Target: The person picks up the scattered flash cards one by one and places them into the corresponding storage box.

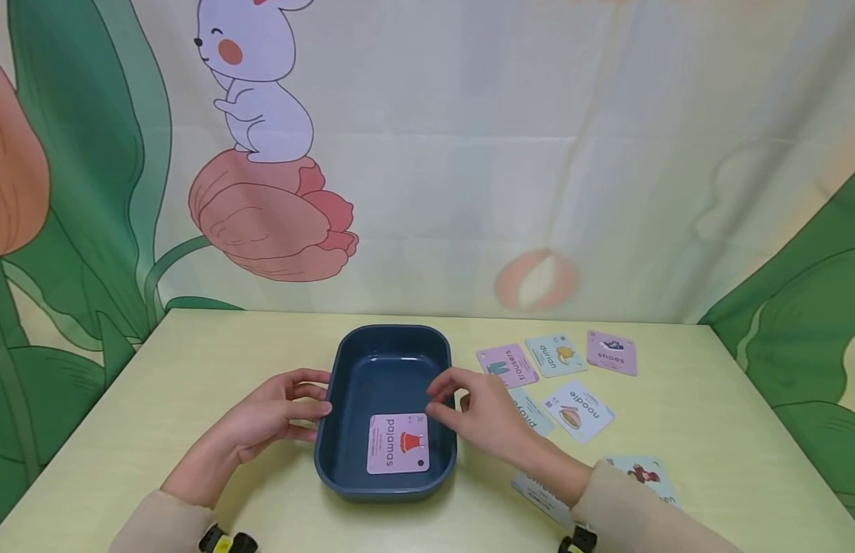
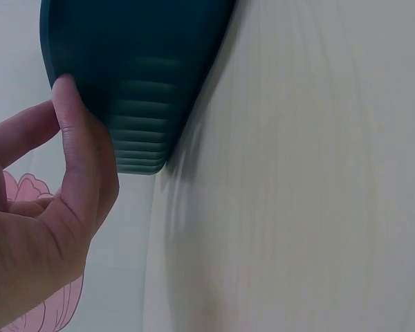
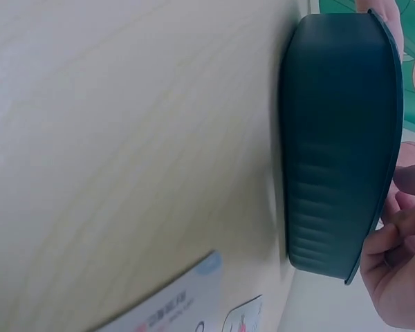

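A dark blue rectangular tray (image 1: 372, 384) rests on the table, with a pink "pajamas" card (image 1: 398, 444) lying flat inside at its near end. My left hand (image 1: 282, 411) touches the tray's left side, thumb and fingertips at the rim; the left wrist view shows the thumb against the ribbed wall (image 2: 142, 111). Across the right rim reaches my right hand (image 1: 482, 411), its bent fingers over the inside of the tray, above the card's far edge. No card shows between those fingers. In the right wrist view, that hand (image 3: 401, 270) is beside the rim.
Right of the tray lie several picture cards: "trousers" (image 1: 508, 365), "durian" (image 1: 556, 355), "shoes" (image 1: 611, 353), "noodle" (image 1: 579, 412) and a partly covered one (image 1: 531, 413). Two more cards (image 1: 644, 476) (image 1: 540, 498) lie near the right forearm. A printed curtain (image 1: 434, 153) hangs behind the table.
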Available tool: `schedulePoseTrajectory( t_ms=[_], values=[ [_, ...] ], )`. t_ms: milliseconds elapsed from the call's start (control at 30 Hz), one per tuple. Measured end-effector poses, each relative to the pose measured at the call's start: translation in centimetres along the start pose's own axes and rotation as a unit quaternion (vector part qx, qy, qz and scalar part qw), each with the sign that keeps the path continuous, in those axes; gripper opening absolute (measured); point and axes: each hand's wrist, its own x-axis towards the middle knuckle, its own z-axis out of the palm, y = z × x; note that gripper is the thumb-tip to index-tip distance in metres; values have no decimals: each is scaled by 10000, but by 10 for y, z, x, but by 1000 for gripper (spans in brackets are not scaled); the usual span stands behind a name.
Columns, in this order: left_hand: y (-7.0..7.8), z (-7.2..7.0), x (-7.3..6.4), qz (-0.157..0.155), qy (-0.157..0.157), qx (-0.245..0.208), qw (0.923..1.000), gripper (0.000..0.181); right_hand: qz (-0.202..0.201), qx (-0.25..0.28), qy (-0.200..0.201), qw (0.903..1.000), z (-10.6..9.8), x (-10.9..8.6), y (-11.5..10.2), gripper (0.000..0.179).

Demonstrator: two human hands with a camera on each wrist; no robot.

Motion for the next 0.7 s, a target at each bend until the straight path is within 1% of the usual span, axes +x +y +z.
schedulePoseTrajectory(
  t_ms=[100,267,433,567,700],
  values=[
    [1,1,0,21,-12,-6,10000,62,17,244,169,9996,-4,-1,0,13],
    [1,1,-1,43,-35,-57,10000,62,214,572,303,9977,-14,-4,2,14],
    [1,1,-1,1,-28,-56,10000,61,467,682,418,9957,-23,-6,9,12],
    [1,1,0,-34,-28,-49,10000,61,687,747,454,9938,-30,-7,16,10],
    [2,1,0,-7,-48,-52,10000,61,972,1105,352,9885,-37,-9,24,10]
  ],
)
